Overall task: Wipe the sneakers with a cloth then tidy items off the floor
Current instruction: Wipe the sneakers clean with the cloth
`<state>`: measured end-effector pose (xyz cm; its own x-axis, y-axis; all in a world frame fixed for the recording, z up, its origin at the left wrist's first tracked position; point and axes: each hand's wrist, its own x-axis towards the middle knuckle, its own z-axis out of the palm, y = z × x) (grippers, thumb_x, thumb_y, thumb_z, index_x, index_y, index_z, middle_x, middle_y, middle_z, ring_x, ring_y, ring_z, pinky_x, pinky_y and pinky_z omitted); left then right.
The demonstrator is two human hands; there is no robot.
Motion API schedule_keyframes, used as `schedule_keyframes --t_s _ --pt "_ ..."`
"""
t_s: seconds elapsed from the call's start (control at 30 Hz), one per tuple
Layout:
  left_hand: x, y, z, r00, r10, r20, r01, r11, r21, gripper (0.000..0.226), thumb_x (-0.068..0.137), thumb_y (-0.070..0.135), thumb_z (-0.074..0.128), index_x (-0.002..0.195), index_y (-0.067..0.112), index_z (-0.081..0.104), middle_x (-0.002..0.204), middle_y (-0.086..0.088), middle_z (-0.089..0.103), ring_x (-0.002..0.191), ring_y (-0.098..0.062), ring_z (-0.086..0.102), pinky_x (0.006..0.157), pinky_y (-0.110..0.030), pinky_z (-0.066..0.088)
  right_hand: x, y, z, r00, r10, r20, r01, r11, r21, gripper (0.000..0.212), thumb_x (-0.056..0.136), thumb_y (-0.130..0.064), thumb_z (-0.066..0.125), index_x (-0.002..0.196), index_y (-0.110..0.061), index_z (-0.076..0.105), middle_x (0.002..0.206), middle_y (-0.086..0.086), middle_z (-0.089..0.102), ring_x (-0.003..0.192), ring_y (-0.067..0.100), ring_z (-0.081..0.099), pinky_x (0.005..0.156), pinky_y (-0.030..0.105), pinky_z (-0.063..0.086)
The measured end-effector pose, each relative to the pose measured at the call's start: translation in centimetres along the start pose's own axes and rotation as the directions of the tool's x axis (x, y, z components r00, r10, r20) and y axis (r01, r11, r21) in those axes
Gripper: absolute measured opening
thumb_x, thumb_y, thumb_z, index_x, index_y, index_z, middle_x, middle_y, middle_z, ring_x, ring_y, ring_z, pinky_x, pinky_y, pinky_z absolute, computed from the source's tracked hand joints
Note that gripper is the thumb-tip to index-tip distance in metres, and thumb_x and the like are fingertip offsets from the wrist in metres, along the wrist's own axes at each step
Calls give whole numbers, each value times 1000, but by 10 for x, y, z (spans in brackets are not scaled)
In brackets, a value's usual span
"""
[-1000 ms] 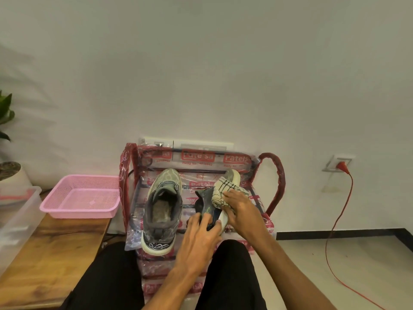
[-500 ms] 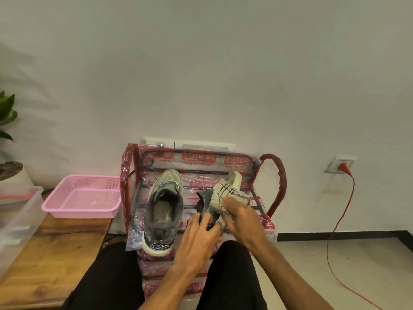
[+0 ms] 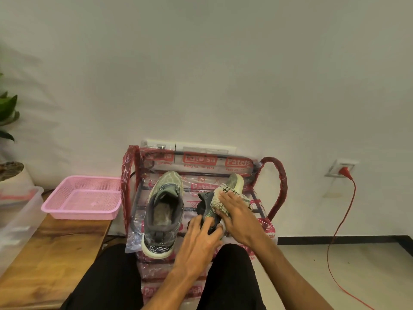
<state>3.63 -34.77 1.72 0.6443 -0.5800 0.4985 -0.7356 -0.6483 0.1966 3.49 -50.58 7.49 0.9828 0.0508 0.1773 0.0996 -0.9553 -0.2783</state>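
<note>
Left hand [image 3: 199, 240] nearest, fingers bent over the heel of the dark grey mesh sneaker with cream sole [image 3: 204, 204], holding it tipped on its side on the rack's top shelf. Right hand [image 3: 238, 212] at its 2 o'clock, fingers straight and palm flat, pressing the cream black-checked cloth [image 3: 229, 189] onto the sneaker's side. Cloth pokes out at 12 o'clock of the fingertips.

Judgement: sneaker is light, upper soft and yielding, sole stiff, so brace it at the heel or sole. Cloth is limp and bunches, so it needs a flat palm.

Second grey-green mesh sneaker [image 3: 165, 209] sits sole down at 9 o'clock of the left hand, just beside it, untouched. Both are on the red plastic-wrapped metal shoe rack [image 3: 277, 175].

Farther, 10 o'clock: pink plastic mesh basket [image 3: 82, 198] on wooden tabletop [image 3: 44, 253]. Red cable [image 3: 341, 222] at 3 o'clock, trailing to the floor.
</note>
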Motion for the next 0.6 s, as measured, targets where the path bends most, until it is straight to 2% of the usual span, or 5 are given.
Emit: schedule_keyframes --t_s 0.13,0.3,0.4,0.47,0.6 --pt "-4 -4 2 1000 11 -18 -12 1000 -28 43 67 32 87 98 23 59 107 -1 55 100 -27 61 78 -37 58 -12 -5 2 987 -138 76 136 990 41 53 102 -36 40 151 -24 27 157 -13 17 144 1 0 117 22 -5" --pt "1 -3 0 999 32 -3 -32 999 6 52 64 36 88 108 22 63 102 -2 57 97 -25 61 76 -35 58 4 5 -7 999 26 -34 -26 1000 15 51 102 -36 42 151 -24 30 158 -8 24 148 9 10 117 24 3" --pt "-5 -4 -1 1000 -18 6 18 998 -59 44 67 36 86 99 26 58 108 1 54 99 -23 60 70 -29 57 -6 -9 3 991 -125 57 124 992 24 51 102 -32 43 151 -22 29 157 -11 20 146 4 6 113 17 -9" --pt "-6 -2 -2 1000 -13 -4 13 998 -54 45 65 34 87 100 26 60 108 0 55 100 -24 60 71 -29 57 -9 -4 1 983 -176 49 177 984 -17 52 101 -29 46 150 -22 31 156 -11 22 142 0 5 111 14 -9" --pt "1 2 -6 1000 3 -4 -3 1000 -15 55 58 35 91 105 22 66 98 0 58 94 -23 61 69 -31 56 5 7 -3 996 4 -85 -9 999 -52 53 101 -26 49 150 -22 32 157 -9 25 147 8 12 112 17 -3"
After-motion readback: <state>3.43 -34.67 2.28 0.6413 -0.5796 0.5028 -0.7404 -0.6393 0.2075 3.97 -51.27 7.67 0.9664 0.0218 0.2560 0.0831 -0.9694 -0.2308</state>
